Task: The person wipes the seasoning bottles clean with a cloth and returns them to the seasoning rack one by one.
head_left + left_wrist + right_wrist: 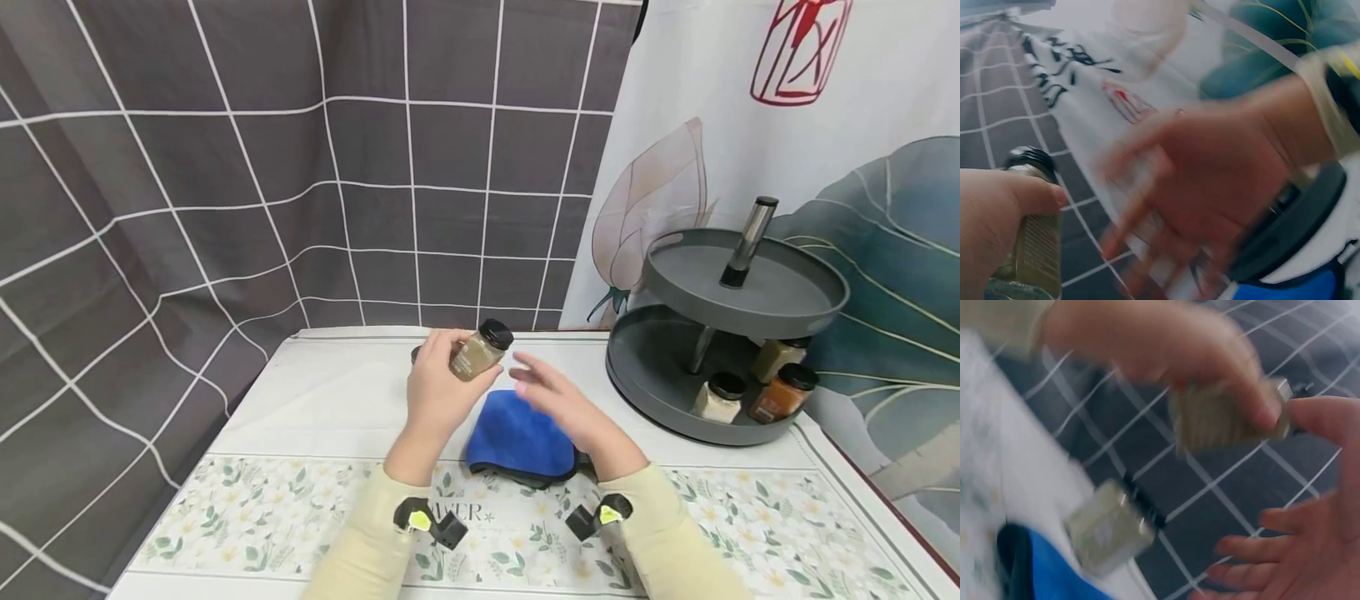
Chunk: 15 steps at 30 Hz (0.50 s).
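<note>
My left hand grips a square glass spice jar, tilted above the table, its black lid pointing up and right. Greenish-brown contents show through the glass, and the left wrist view shows small print on the jar. Beside the lid, my right hand has its fingers spread and holds nothing; whether a fingertip touches the lid I cannot tell. A second black-lidded jar stands on the table behind my left hand, mostly hidden in the head view. Below the hands lies a folded blue cloth with dark edging.
On the right stands a dark grey two-tier turntable rack. Its lower tier carries a pale jar, an orange-brown jar and another jar behind. A gridded grey curtain hangs behind the floral-covered table.
</note>
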Available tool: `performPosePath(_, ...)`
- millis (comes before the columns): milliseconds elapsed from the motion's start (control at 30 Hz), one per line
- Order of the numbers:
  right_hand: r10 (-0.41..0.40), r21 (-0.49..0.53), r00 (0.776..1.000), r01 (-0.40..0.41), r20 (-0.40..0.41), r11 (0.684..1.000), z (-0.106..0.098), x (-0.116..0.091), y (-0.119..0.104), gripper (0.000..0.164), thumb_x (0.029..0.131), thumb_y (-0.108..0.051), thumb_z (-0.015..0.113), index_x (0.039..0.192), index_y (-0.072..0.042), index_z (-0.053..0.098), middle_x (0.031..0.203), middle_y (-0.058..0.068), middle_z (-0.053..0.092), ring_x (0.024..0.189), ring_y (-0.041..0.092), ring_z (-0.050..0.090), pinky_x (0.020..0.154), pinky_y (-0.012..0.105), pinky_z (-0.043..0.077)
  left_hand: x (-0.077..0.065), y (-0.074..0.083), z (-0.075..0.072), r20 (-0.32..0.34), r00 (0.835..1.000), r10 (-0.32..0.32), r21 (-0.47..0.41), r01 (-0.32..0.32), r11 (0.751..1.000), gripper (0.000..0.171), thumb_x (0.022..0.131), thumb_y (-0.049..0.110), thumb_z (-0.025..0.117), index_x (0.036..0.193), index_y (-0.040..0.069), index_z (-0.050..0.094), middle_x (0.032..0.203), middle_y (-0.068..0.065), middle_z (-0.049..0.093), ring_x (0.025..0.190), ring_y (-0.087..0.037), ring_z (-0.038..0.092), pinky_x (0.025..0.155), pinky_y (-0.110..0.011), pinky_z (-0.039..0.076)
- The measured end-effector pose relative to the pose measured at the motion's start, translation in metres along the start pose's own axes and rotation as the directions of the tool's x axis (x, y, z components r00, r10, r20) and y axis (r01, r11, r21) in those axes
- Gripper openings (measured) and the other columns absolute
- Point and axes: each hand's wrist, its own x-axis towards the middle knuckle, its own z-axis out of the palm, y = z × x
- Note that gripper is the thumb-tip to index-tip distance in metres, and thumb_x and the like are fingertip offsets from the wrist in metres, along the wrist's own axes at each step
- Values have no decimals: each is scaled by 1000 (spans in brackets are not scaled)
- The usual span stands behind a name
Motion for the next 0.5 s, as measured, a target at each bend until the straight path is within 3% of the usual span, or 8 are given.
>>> performPosePath(67,-25,195,999,33,-45,980,-3,-1,-8,72,102,-32,54,158,-1,23,154,28,39,142,43,38,111,62,38,-3,1,7,-49,994,93,98,-88,991,53,69,26,94,106,8,62,94,-6,60,86,-23,61,70,-39,53)
performPosePath(133,-34,295,996,57,-82,954,0,-2,-14,73,101,-32,56,158,0,23,153,28,41,139,40,45,107,58,45,-5,2,13,-78,980,184,163,-170,972,52,68,26,95,104,6,62,91,-7,61,84,-24,60,68,-38,53)
performPosePath(233,-17,338,990,64,-141,939,9,-2,-19,67,99,-24,62,153,3,32,145,28,50,124,32,60,96,48,56,-9,5,20,-79,956,282,245,-255,935,52,65,24,96,101,5,63,90,-7,61,80,-23,59,63,-36,52)
performPosePath(300,2,346,982,65,-188,936,15,-1,-18,59,98,-17,64,147,5,41,136,26,58,111,25,67,88,41,59,-11,7,24,-59,948,312,286,-283,915,50,64,22,95,99,5,63,89,-6,61,79,-23,59,60,-35,52)
performPosePath(400,36,340,961,62,-273,939,19,2,-14,48,97,-13,66,138,8,52,120,22,67,95,17,70,80,32,61,-15,10,27,10,960,281,309,-271,912,49,66,22,92,103,7,64,92,-6,61,79,-23,58,59,-35,52)
performPosePath(500,69,345,928,67,-367,936,15,2,-6,44,96,-11,68,134,8,56,116,19,69,91,14,71,80,30,60,-19,14,25,136,979,150,282,-184,942,57,74,31,90,119,8,62,105,-7,63,92,-24,59,72,-37,54)
